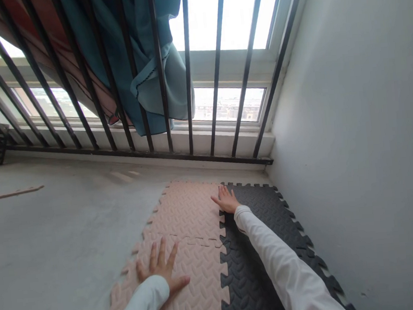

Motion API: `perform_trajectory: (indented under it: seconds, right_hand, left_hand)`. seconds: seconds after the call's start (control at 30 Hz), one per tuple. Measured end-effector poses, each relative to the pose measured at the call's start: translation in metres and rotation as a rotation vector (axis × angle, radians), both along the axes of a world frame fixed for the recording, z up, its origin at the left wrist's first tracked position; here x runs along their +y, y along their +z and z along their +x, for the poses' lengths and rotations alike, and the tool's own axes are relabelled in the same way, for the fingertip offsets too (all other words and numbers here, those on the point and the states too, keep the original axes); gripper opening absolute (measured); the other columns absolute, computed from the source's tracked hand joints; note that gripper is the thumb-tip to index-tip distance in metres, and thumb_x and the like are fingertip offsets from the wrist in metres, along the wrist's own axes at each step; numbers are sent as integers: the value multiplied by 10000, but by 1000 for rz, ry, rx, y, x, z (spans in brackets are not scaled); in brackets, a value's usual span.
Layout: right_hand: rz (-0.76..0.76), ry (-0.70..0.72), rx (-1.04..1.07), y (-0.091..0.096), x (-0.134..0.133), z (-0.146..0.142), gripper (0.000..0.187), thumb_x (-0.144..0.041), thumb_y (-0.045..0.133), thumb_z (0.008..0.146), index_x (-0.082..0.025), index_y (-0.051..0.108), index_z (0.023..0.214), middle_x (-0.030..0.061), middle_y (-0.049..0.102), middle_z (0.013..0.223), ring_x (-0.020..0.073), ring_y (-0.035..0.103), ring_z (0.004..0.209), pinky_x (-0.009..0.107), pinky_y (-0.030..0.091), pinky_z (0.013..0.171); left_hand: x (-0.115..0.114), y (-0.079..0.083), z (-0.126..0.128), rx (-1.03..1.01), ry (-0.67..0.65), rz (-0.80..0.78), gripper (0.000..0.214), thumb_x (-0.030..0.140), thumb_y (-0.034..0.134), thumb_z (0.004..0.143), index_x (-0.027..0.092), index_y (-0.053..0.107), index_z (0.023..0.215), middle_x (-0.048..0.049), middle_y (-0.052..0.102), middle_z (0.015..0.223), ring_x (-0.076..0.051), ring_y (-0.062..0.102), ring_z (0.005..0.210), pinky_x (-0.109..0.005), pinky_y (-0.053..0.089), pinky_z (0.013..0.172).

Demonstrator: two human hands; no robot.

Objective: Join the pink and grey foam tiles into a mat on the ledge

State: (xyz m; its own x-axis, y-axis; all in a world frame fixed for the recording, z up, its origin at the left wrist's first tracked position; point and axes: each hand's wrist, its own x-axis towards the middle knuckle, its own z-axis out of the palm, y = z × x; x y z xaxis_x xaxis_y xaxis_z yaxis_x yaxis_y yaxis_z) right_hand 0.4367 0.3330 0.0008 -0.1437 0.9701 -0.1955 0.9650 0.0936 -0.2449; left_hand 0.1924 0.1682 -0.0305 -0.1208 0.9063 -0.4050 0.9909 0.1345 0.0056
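My left hand [162,266] lies with fingers spread on the near pink foam mat tile [199,281]. My right hand [227,200] reaches farther forward, fingers out, over the seam where the far pink foam tile [184,207] meets the dark grey foam tile [257,199]. Both colours have a raised tread pattern and jigsaw edges. A second dark grey tile [248,281] runs along the near pink one, partly hidden by my right sleeve. Pink and grey edges are interlocked along the middle seam. Neither hand holds anything.
A white wall [364,136] rises to the right of the mats. Dark metal railing bars [188,79] stand ahead, before windows and hanging blue and reddish curtains [111,52]. Grey concrete floor [55,240] spreads on the left, with a thin wooden strip [12,193] on it.
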Motion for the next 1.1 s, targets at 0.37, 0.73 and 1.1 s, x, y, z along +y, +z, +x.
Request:
perform_trajectory:
  seconds: [0.37, 0.73, 1.1]
  right_hand:
    - [15, 19, -112, -16, -20, -7, 883, -665, 30, 732, -32, 58, 1347, 114, 18, 1435, 201, -88, 1305, 400, -108, 1029]
    - [-14, 62, -86, -5, -47, -19, 893, -660, 0, 733, -8, 59, 1341, 139, 15, 1429, 210, -87, 1304, 410, -92, 1034]
    - [-47, 80, -30, -8, -77, -24, 849, -634, 13, 757, -22, 72, 1343, 128, 14, 1430, 208, -108, 1301, 434, -78, 1035]
  left_hand:
    - [0, -4, -1, 29, -5, 31, 851, 664, 463, 544, 411, 153, 1294, 27, -22, 1440, -295, -101, 1293, -655, 12, 927]
    - [0, 5, 2, 58, 1, -7, 827, 673, 413, 574, 413, 115, 1300, 32, -69, 1436, -269, -94, 1300, -637, -5, 936]
    - [0, -3, 0, 13, 19, 40, 851, 682, 439, 547, 407, 151, 1299, 26, -39, 1443, -292, -109, 1294, -646, -1, 936]
